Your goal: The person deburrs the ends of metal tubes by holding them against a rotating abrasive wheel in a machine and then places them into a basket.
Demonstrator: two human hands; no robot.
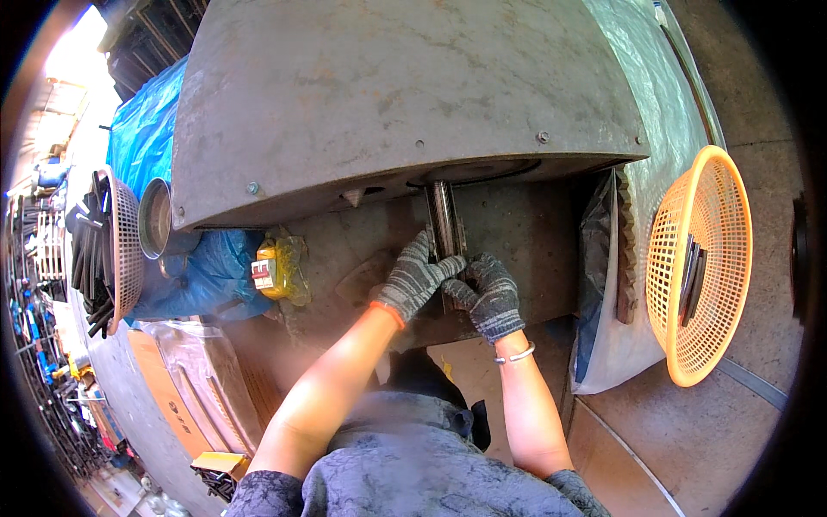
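Note:
A shiny metal bar (443,217) juts toward me from beneath the front edge of a large grey metal housing (413,77). My left hand (415,277), in a grey striped knit glove, closes on the bar's near end from the left, its thumb lying across it. On the other side, my right hand (489,297), gloved alike, has its fingers curled in close to the left thumb. What the right fingers pinch is hidden by the glove. The two hands almost touch.
An orange plastic basket (741,258) with several dark tubes stands at right. On the left, another basket (127,250) holds many black tubes beside a metal bowl (156,220). A yellow package (280,268) lies under the housing's left part. Cardboard boxes (172,388) stand lower left.

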